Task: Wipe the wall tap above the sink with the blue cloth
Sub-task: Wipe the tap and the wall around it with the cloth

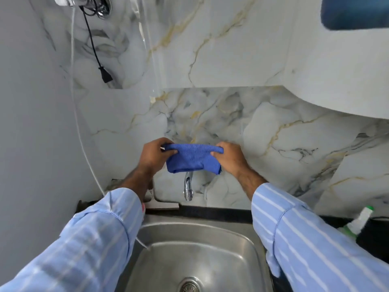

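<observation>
A marble-patterned wall (242, 60) fills most of the view, running down to a dark table (221, 210) edge with a stainless sink (195, 249) set into it. Two arms in blue striped sleeves reach forward over the basin. Between them hangs the blue cloth (192, 158), folded and stretched flat, draped over the upper part of the wall tap (188, 187) so that only the chrome spout shows, pointing down from under the cloth's lower edge. The left hand (154, 157) pinches the cloth's left end, thumb and fingers closed tight on the fabric; the right hand (229, 158) grips the right end the same way, fingers curled around the bunched corner. At the right edge a green-capped bottle (362, 220) stands on the table, and a black cable (92, 45) hangs down the wall at upper left. The step in hand looks like the wiping itself, with the cloth laid across the tap body and held taut at both ends. The next move likely calls for pulling the ends alternately, or sliding the cloth down along the spout, keeping tension even so the fabric stays wrapped on the metal rather than slipping off.
</observation>
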